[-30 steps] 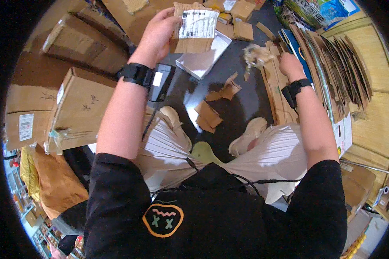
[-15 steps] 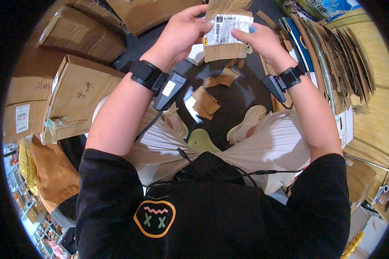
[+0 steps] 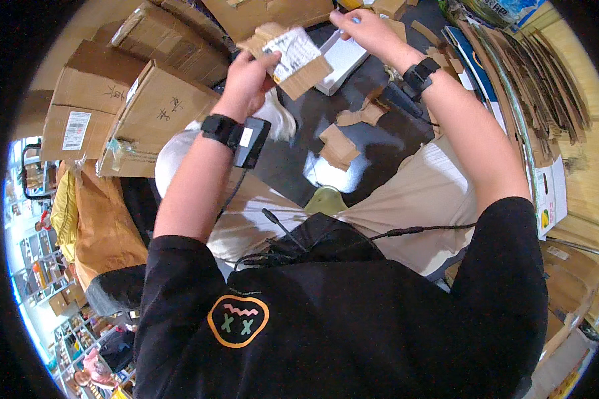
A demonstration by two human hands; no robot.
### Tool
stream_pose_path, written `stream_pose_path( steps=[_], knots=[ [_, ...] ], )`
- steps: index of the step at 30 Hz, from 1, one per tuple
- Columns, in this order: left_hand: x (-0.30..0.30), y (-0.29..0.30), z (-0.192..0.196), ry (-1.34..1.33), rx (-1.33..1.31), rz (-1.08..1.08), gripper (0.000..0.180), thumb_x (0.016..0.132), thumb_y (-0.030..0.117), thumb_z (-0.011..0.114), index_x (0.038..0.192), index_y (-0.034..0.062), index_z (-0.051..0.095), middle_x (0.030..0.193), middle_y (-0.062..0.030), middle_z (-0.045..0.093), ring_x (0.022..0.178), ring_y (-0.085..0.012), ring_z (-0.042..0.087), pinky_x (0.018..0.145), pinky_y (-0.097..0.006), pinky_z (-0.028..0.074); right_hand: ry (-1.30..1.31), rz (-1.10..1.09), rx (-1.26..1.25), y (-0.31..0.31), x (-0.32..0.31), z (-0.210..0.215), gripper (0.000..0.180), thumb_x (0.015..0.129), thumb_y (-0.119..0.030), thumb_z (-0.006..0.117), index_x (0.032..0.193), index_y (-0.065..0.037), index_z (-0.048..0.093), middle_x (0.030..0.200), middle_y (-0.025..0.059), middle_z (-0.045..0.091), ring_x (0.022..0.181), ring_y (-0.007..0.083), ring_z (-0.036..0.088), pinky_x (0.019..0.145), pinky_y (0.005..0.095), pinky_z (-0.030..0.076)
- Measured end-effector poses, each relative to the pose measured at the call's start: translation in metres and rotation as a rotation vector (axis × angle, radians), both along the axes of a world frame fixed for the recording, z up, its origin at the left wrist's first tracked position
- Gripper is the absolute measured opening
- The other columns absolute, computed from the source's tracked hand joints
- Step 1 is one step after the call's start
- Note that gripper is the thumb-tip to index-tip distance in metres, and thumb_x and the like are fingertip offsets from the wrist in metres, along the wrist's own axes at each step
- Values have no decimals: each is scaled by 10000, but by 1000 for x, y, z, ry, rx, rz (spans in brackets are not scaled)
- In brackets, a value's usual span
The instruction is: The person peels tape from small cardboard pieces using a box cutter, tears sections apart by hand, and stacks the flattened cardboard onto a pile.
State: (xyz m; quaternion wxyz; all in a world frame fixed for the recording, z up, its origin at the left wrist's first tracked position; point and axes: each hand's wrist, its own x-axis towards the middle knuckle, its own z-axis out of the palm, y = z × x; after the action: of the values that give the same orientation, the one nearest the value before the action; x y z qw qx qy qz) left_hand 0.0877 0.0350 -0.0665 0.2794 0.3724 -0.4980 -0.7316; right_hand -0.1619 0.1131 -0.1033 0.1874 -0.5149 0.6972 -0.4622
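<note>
**Cardboard piece held up in your left hand, right hand lifted clear of it**

Dark floor lies beneath you, scattered with torn cardboard scraps (image 3: 339, 143), and brown cartons (image 3: 156, 110) are stacked along your left side. A thick sheaf of flattened cardboard sheets (image 3: 546, 93) fans out on your right.

Your left hand (image 3: 246, 76) is closed on a piece of cardboard with a white label (image 3: 293, 56), fingers (image 3: 263, 61) pinching its near left edge. The piece sits up in front of you, tilted, its long axis running from upper left down to lower right, label side facing you.

Your right hand (image 3: 363, 26) is raised just beyond the piece's far right corner, near it but apart from it. Its fingers look pinched together; whether they grip a thin strip or nothing at all, you cannot tell from this view. So the left hand alone carries the piece, and the right is the nearer one to its free upper edge.

Behind the piece, a shallow white tray (image 3: 343, 60) rests on the floor; its inside shows nothing that can be made out. The cartons on your left are shut, so their contents stay hidden.
</note>
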Motion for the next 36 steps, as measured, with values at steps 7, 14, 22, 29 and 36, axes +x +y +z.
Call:
stream_pose_path(
  steps=[7,14,22,29,36],
  knots=[
    [-1,13,-125,-176,134,-43,337,868,-22,573,1185,44,482,1047,-82,635,890,-216,655,698,-350,559,549,100,515,14,11,-28,373,778,-360,701,949,-29,695,936,221,681,890,378,656,787,436,528],
    [0,-9,-220,-264,-66,364,315,757,-35,527,1071,-23,559,968,-132,652,820,-214,633,723,-329,495,667,327,1002,81,85,-233,386,724,-307,761,1008,-60,675,992,192,671,886,310,680,744,423,550],
    [11,-24,-273,-236,229,534,416,796,68,570,1194,-21,489,1024,-153,618,861,-251,602,757,-361,478,681,466,888,103,129,-303,192,844,-179,610,995,-61,630,998,147,630,831,280,679,659,438,539],
    [28,-7,-339,-7,699,416,387,852,76,556,1231,52,483,1068,-108,604,929,-276,620,774,-429,523,427,172,809,104,93,-305,210,828,-175,642,1012,-75,653,1007,129,644,922,341,640,753,442,523],
    [30,-3,-335,-407,130,303,342,803,129,615,1117,4,563,999,-123,666,864,-276,641,782,-360,493,69,-73,563,99,94,-295,224,851,-185,615,1041,-69,643,1087,161,647,967,392,611,838,474,498]
  ],
)
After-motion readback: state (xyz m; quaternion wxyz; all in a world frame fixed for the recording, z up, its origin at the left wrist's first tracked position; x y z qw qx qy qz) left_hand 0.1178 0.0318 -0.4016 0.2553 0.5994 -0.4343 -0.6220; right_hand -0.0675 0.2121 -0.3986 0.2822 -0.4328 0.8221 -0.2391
